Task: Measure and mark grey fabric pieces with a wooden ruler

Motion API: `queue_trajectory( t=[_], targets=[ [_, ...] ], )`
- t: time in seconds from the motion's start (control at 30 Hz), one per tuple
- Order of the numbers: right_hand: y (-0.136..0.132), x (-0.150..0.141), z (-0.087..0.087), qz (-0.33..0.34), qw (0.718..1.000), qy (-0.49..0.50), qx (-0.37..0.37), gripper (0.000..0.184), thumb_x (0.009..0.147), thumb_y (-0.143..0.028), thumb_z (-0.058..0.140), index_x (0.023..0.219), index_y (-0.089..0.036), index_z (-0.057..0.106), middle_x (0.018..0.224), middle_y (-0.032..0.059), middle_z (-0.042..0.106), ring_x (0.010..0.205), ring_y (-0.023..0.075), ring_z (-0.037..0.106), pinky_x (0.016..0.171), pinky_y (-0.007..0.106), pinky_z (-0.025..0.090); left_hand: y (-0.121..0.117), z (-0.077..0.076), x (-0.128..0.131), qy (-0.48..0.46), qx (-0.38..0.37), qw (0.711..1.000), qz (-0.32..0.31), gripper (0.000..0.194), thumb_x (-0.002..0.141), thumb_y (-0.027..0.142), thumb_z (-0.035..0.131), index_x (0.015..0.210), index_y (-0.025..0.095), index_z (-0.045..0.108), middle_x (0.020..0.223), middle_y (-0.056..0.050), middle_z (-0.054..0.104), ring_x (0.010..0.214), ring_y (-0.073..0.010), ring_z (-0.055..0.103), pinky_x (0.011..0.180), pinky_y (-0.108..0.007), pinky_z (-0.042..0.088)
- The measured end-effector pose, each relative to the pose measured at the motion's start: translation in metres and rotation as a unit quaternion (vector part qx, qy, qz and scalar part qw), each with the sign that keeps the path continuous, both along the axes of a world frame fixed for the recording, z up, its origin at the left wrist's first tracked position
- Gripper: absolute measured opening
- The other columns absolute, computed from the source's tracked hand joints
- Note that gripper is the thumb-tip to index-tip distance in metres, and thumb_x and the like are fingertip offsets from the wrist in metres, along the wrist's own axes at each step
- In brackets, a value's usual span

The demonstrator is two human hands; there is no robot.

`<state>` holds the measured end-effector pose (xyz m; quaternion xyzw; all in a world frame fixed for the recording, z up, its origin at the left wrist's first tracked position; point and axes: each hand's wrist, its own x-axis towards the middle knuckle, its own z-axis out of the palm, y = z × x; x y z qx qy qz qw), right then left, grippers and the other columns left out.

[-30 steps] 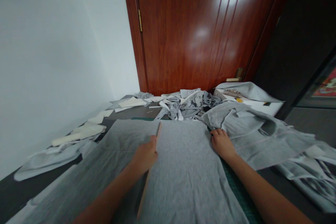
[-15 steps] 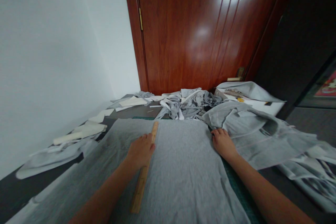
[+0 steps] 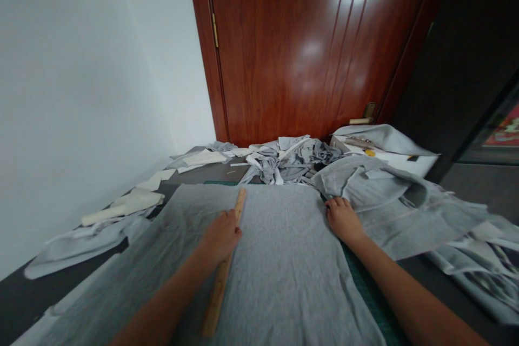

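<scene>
A large piece of grey fabric (image 3: 284, 248) lies spread out in front of me. On it rests a wooden ruler (image 3: 221, 289), which runs lengthwise, left of the middle. My left hand (image 3: 222, 233) is closed around the ruler's upper half, with fingertips showing on its right edge. At the fabric's far right edge is my right hand (image 3: 343, 217), fingers curled together, beside other grey cloth (image 3: 389, 221). Whatever those fingers hold, if anything, is hidden. A green cutting mat (image 3: 367, 286) shows along the fabric's right side.
Fabric scraps (image 3: 279, 165) are heaped at the back, before a brown wooden door (image 3: 279, 54). A white box (image 3: 409, 163) stands at the back right, partly under cloth. Pale pieces (image 3: 133, 203) lie along the white wall (image 3: 81, 92) on the left.
My left hand and the ruler have shifted slightly toward me, and the fingers wrap more closely round it. My right hand stays at the fabric's edge.
</scene>
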<state>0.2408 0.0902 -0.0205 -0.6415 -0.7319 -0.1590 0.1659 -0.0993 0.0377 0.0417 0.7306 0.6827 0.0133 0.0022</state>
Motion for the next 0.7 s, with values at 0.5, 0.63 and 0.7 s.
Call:
queue_trajectory(
  t=[0.5, 0.63, 0.7],
  targets=[
    [0.0011, 0.0011, -0.0011, 0.001, 1.000, 0.000, -0.002, 0.027, 0.087, -0.013, 0.041, 0.103, -0.010, 0.063, 0.100, 0.0153, 0.061, 0.096, 0.0271, 0.050, 0.087, 0.036, 0.037, -0.0038, 0.0002, 0.0076, 0.000, -0.002, 1.000, -0.006, 0.021, 0.086, 0.019, 0.045, 0.105, 0.014, 0.052, 0.105, -0.012, 0.061, 0.091, -0.0204, 0.063, 0.076, -0.029, 0.046],
    [0.0018, 0.0016, -0.0020, 0.001, 1.000, -0.007, -0.001, 0.026, 0.086, -0.013, 0.041, 0.102, -0.010, 0.062, 0.101, 0.0151, 0.061, 0.096, 0.0269, 0.050, 0.087, 0.036, 0.037, -0.0026, -0.0020, 0.0062, 0.001, -0.004, 1.000, -0.005, 0.021, 0.087, 0.022, 0.046, 0.106, 0.015, 0.053, 0.104, -0.012, 0.062, 0.092, -0.0210, 0.063, 0.076, -0.029, 0.046],
    [0.0018, 0.0016, -0.0020, 0.000, 1.000, -0.009, 0.001, 0.027, 0.086, -0.013, 0.041, 0.102, -0.010, 0.062, 0.101, 0.0149, 0.061, 0.095, 0.0270, 0.050, 0.087, 0.036, 0.037, -0.0021, -0.0031, 0.0054, -0.001, 0.001, 1.000, -0.002, 0.022, 0.087, 0.023, 0.045, 0.106, 0.015, 0.052, 0.104, -0.012, 0.062, 0.091, -0.0210, 0.064, 0.074, -0.029, 0.046]
  ],
)
